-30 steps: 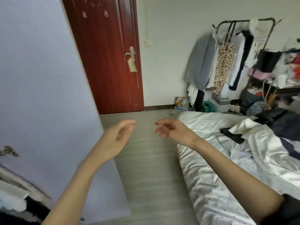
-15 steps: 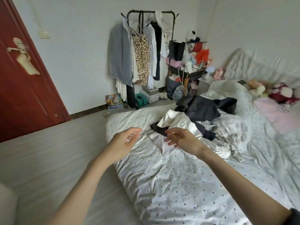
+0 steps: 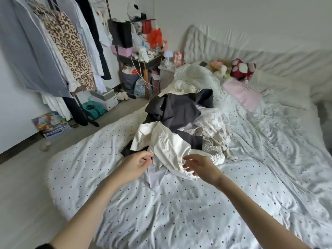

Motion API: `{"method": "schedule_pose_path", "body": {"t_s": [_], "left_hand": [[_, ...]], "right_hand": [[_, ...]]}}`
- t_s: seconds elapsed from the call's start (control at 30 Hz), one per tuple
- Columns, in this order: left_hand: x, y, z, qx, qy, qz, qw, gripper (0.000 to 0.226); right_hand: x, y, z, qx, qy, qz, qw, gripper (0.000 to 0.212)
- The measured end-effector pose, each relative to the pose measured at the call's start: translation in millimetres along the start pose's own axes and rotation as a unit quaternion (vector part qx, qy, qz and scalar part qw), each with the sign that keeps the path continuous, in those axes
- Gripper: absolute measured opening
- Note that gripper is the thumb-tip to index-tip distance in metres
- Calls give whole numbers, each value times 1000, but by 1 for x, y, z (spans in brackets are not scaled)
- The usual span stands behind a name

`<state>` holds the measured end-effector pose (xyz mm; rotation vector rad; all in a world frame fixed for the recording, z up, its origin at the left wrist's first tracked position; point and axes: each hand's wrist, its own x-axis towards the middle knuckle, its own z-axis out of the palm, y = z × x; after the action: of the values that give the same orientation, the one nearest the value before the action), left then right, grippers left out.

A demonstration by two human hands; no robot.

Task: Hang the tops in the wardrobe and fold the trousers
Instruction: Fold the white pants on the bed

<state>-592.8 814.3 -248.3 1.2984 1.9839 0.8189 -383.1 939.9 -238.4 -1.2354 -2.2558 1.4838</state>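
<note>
Clothes lie in a loose heap in the middle of the bed (image 3: 179, 212), whose white sheet is dotted with small dark spots. Nearest in the heap is a cream garment (image 3: 167, 144), crumpled, with a paler flap trailing toward the near edge; behind it sits a dark grey garment (image 3: 177, 110), and to the right a light patterned piece (image 3: 215, 126). Both bare forearms reach in from the near side. The left hand (image 3: 136, 164) sits at the near left edge of the cream garment, fingers curled with thumb and fingertips drawn close together right at the cloth; whether they actually pinch it, I cannot tell. The right hand (image 3: 199, 166) hangs just over the garment's near right edge, fingers spread and relaxed, holding nothing. At the far left a clothes rack (image 3: 53, 42) carries hung tops, among them a leopard-print one (image 3: 71, 44). Plush toys (image 3: 233, 67) rest at the far end of the bed.
</note>
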Motion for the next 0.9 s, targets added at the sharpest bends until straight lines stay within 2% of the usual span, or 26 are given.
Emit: {"method": "schedule_pose_path", "body": {"t_s": [0.2, 0.43, 0.5, 0.57, 0.67, 0.73, 0.83, 0.9], "left_hand": [[89, -4, 48, 15, -85, 17, 996, 29], [160, -19, 122, 43, -141, 3, 989, 31], [182, -18, 139, 69, -150, 24, 986, 34], [200, -17, 152, 78, -154, 46, 984, 37], [222, -13, 178, 86, -163, 88, 979, 45], [234, -11, 198, 134, -171, 117, 969, 54], [247, -4, 222, 268, -221, 137, 928, 67], [250, 3, 231, 354, -242, 138, 893, 60]], "right_hand": [[66, 59, -40, -69, 91, 74, 991, 24], [131, 145, -70, -125, 180, 202, 955, 35], [151, 164, -79, -147, 182, 238, 943, 47], [168, 177, -84, -145, 153, 260, 942, 51], [187, 193, -85, -55, 144, 283, 947, 38], [190, 205, -85, 30, 164, 312, 935, 40], [181, 220, -88, 134, 168, 323, 921, 39], [171, 224, -89, 196, 151, 318, 915, 13]]}}
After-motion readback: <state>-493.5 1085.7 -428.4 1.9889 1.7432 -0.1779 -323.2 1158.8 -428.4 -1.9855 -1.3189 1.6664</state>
